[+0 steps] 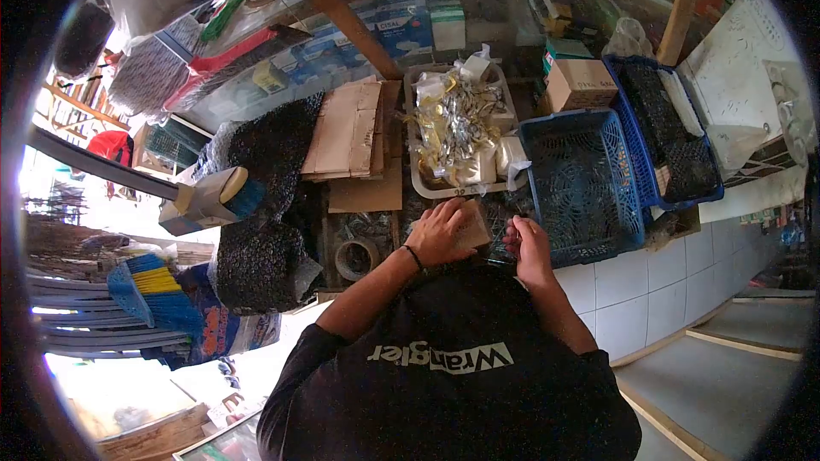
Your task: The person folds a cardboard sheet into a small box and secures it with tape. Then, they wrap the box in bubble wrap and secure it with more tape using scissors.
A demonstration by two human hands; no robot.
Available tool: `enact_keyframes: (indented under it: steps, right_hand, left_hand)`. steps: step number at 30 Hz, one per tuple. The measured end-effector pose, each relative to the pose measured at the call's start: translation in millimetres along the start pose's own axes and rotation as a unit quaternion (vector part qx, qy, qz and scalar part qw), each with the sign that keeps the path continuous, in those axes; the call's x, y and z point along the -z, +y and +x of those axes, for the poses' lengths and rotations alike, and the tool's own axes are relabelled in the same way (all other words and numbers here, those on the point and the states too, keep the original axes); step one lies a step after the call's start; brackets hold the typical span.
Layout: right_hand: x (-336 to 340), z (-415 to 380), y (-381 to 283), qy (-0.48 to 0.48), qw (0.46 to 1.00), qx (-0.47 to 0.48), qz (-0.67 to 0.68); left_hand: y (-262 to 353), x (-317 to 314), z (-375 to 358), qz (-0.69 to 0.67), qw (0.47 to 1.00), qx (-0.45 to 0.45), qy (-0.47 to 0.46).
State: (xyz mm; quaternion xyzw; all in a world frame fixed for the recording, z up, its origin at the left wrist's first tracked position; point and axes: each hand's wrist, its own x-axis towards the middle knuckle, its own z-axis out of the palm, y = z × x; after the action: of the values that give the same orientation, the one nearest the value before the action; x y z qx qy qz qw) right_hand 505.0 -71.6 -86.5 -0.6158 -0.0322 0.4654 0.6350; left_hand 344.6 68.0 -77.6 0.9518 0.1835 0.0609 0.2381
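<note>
My left hand [440,233] lies over a small brown cardboard box [472,226] near the front edge of the work surface, its fingers spread on the box. To the right of the box is my right hand [528,243], raised with its fingers curled together; whatever they may hold is too small to make out. Just beyond my hands stands a white tray [421,184] filled with shiny gold and silver metal pieces and plastic-wrapped packets. A roll of tape [357,259] lies left of my left wrist.
Flattened cardboard [346,130] and black bubble wrap [256,239] lie on the left. On the right are a blue basket [628,179], a labelled carton [581,85] and a second blue basket [716,175] holding dark bubble wrap. Brushes [154,290] stick out at the far left.
</note>
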Motion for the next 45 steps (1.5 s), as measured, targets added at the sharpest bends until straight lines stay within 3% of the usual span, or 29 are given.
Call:
enact_keyframes:
  steps: [13,19,32,35,38,45]
  right_hand:
    - [-0.9,4.7,3.1,-0.017,0.981,-0.129,0.141]
    - [1.9,9.2,5.7,-0.016,0.980,-0.134,0.149]
    - [-12.1,12.1,0.8,-0.049,0.974,-0.139,0.170]
    - [-19.9,-0.2,-14.4,-0.109,0.967,-0.151,0.176]
    - [-28.9,-6.0,-22.9,-0.091,0.971,-0.141,0.169]
    - [-61.2,-28.6,-34.7,-0.156,0.978,0.127,0.056]
  left_hand:
    - [0.1,-0.3,-4.4,0.012,0.999,-0.046,0.024]
    - [6.8,12.0,-2.5,0.024,0.999,-0.019,-0.039]
    - [2.7,35.6,-20.7,-0.018,0.998,-0.022,0.062]
    - [4.0,47.3,-26.6,-0.054,0.994,-0.014,0.098]
    - [7.0,60.7,-31.4,-0.117,0.982,0.003,0.149]
    - [11.2,75.8,-41.0,-0.208,0.946,0.089,0.231]
